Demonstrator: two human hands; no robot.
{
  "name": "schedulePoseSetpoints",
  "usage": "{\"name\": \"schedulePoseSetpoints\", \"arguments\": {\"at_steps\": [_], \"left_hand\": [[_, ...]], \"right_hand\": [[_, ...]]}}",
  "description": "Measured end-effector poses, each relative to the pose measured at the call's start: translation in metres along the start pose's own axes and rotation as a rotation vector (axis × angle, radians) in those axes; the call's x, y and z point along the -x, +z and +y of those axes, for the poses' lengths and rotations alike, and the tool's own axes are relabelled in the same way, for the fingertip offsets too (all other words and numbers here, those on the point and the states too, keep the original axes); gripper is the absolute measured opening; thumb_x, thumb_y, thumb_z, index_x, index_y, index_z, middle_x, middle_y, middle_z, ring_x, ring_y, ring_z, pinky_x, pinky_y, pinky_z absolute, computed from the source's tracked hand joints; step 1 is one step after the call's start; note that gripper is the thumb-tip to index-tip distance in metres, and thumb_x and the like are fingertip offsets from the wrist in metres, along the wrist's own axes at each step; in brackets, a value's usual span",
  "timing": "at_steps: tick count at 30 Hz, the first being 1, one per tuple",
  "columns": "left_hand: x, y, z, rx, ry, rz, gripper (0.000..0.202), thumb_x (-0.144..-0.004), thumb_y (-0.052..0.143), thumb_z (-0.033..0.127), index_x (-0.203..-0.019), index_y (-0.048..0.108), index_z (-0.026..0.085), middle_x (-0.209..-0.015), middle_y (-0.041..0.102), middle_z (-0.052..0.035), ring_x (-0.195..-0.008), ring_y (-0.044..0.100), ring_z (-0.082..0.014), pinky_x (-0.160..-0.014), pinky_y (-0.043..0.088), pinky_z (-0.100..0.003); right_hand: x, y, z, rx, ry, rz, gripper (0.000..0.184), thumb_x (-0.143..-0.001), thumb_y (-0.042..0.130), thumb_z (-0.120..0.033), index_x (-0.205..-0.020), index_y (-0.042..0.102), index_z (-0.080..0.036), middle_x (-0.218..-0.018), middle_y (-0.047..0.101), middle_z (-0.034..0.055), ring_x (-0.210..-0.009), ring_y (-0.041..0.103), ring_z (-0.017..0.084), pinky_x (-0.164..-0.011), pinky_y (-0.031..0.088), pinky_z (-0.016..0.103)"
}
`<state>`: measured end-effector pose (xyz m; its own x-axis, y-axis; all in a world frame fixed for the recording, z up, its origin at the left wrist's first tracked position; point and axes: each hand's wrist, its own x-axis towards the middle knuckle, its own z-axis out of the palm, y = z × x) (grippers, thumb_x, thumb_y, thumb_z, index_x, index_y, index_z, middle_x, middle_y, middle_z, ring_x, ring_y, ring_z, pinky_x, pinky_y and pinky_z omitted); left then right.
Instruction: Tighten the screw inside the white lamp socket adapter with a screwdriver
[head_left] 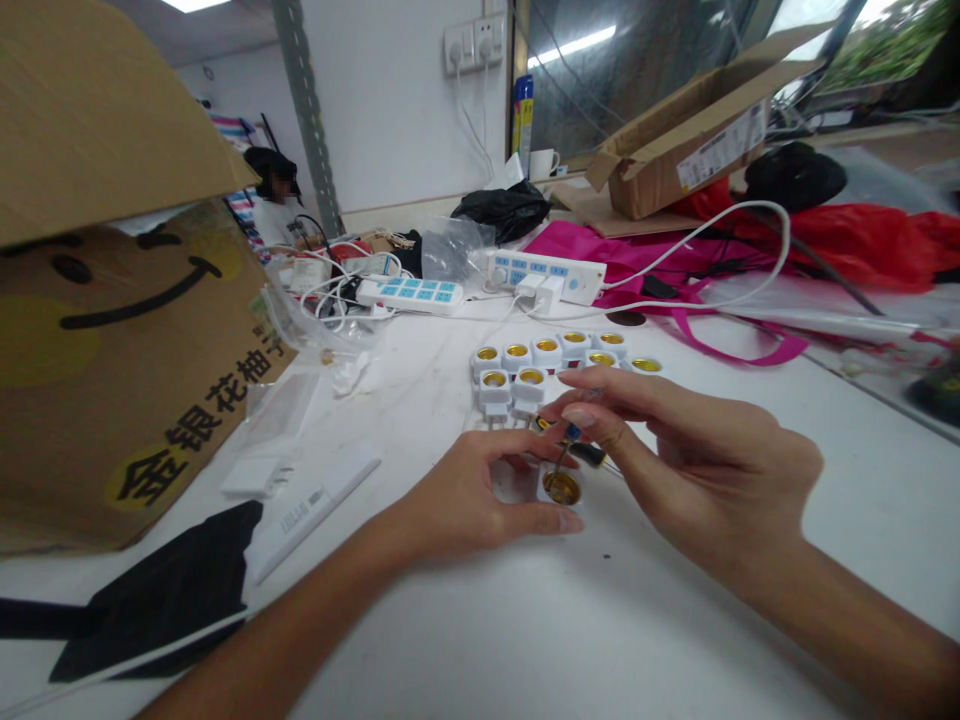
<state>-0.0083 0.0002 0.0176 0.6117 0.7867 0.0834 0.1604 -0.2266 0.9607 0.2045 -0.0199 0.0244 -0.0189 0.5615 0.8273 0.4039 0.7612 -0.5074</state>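
Right hand: fingers pinch a small screwdriver, its shaft reaching down into the brass-lined socket of a white lamp-holder adapter on the surface. Left hand: fingers curve around that adapter, steadying it. Just beyond, a cluster of like adapters stands grouped, sockets up or prongs showing. Whether those are already worked cannot be told.

White wall beside a window
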Motion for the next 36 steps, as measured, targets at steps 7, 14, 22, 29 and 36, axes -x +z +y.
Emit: {"name": "schedulePoseSetpoints", "arguments": {"at_steps": [7,14,22,29,36], "left_hand": [[0.0016,0.0069,-0.0032,-0.043,-0.006,0.093,0.047,-0.08,0.101,0.038,-0.119,0.085,0.019,-0.109,0.084,-0.004,-0.095,0.07,-0.0192,-0.09,0.054,-0.035],[0.0009,0.0085,-0.0086,-0.068,0.049,0.196,0.042,-0.081,0.099,0.033,-0.12,0.086,0.025,-0.13,0.087,-0.0042,-0.119,0.077,-0.0254,-0.108,0.055,-0.042],[-0.0011,0.0089,-0.0053,-0.062,0.01,0.159,0.042,-0.08,0.098,0.034,-0.118,0.085,0.021,-0.117,0.087,-0.0054,-0.099,0.073,-0.0228,-0.094,0.055,-0.041],[-0.0015,0.0086,-0.0066,-0.069,0.022,0.159,0.043,-0.08,0.098,0.033,-0.12,0.086,0.023,-0.116,0.087,-0.0047,-0.101,0.073,-0.0227,-0.094,0.054,-0.039],[-0.002,0.0083,-0.0055,-0.05,0.018,0.133,0.042,-0.082,0.097,0.033,-0.121,0.086,0.021,-0.119,0.088,-0.007,-0.102,0.075,-0.0237,-0.097,0.056,-0.041]], "right_hand": [[0.0041,0.0004,0.0056,0.011,-0.003,-0.028,0.034,-0.106,0.079,-0.017,-0.135,0.081,-0.035,-0.122,0.088,-0.0016,-0.099,0.085,0.019,-0.094,0.068,0.036],[0.0019,0.0005,0.0057,-0.055,0.068,-0.017,0.029,-0.111,0.074,-0.022,-0.137,0.078,-0.034,-0.117,0.085,0.0027,-0.095,0.084,0.019,-0.082,0.07,0.035],[0.0047,0.0018,0.0102,-0.079,0.051,-0.079,0.035,-0.11,0.076,-0.022,-0.142,0.074,-0.034,-0.114,0.084,0.0006,-0.093,0.085,0.017,-0.085,0.069,0.032],[0.0037,-0.0003,0.0086,-0.047,-0.022,-0.054,0.034,-0.106,0.081,-0.019,-0.136,0.079,-0.035,-0.118,0.085,-0.0007,-0.091,0.082,0.016,-0.084,0.066,0.031],[-0.0007,-0.0002,0.0068,-0.016,0.006,-0.015,0.028,-0.103,0.087,-0.021,-0.127,0.084,-0.034,-0.1,0.086,-0.0038,-0.082,0.078,0.014,-0.079,0.064,0.028]]}}
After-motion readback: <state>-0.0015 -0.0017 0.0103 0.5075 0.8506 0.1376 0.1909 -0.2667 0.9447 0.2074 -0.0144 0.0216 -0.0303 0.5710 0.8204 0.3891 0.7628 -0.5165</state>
